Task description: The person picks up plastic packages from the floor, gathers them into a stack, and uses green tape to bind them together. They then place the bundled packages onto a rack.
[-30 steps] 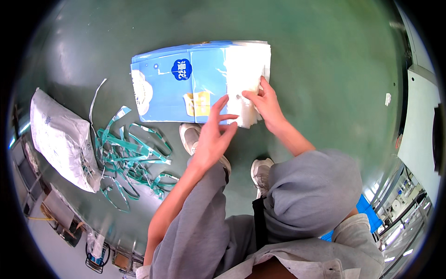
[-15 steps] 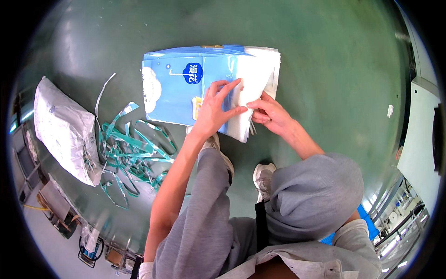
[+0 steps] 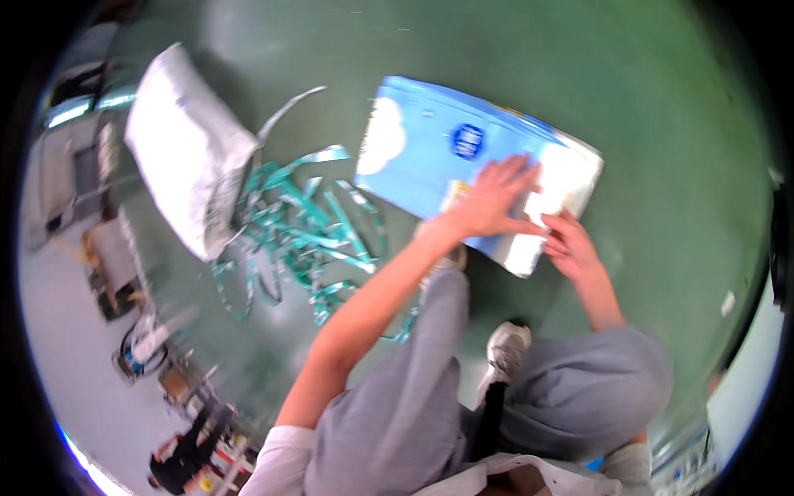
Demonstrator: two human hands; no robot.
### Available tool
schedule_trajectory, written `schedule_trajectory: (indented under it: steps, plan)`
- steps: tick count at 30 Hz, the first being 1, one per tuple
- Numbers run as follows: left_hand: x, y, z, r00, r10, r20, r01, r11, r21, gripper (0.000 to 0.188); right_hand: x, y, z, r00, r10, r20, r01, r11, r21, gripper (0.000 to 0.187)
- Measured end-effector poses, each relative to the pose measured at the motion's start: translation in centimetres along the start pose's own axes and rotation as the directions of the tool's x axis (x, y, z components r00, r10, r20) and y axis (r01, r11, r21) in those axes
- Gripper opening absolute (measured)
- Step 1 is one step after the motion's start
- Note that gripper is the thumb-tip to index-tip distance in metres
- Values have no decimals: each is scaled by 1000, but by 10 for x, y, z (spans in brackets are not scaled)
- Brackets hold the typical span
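A stack of flat plastic packaging bags (image 3: 422,136), blue with white ends, lies on the green floor in front of my feet. My left hand (image 3: 495,200) rests on top of it with fingers spread, near where the blue meets the white. At the right-hand white end, my right hand (image 3: 571,245) has its fingers curled and pinched at the edge of the bags. How many layers they grip is hidden, and the picture is slightly blurred.
To the left on the floor (image 3: 662,157) sits a filled white sack (image 3: 186,149). Beside it is a tangle of green strapping (image 3: 306,219), close to my left leg. At the lower left edge a person in dark clothes (image 3: 178,459) is near some boxes.
My view has turned, so the stack, sack and strapping appear farther right and tilted. Both hands stay at the white end of the stack.
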State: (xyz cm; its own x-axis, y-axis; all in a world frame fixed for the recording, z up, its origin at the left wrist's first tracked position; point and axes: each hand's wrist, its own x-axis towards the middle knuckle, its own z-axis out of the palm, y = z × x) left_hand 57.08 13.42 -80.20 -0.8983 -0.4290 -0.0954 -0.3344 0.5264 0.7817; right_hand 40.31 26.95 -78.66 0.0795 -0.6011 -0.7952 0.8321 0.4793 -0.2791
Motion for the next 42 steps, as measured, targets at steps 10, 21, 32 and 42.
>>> schedule_trajectory:
  steps: [10,21,32,42]
  plan:
    - [-42,-15,-6,988,-134,-76,140,987,75,84,8,-10,-17,993,21,113,-49,967,252,39]
    - [-59,-46,-15,984,-147,-99,169,946,278,68,-3,-20,19,959,86,270,-137,975,176,47]
    - [-61,-32,-19,933,-342,-114,317,929,-192,50,-11,-16,49,905,132,404,-254,930,267,30]
    - [-40,-3,-33,978,-115,-172,49,937,-347,53,-10,-6,62,841,274,467,-386,908,163,26]
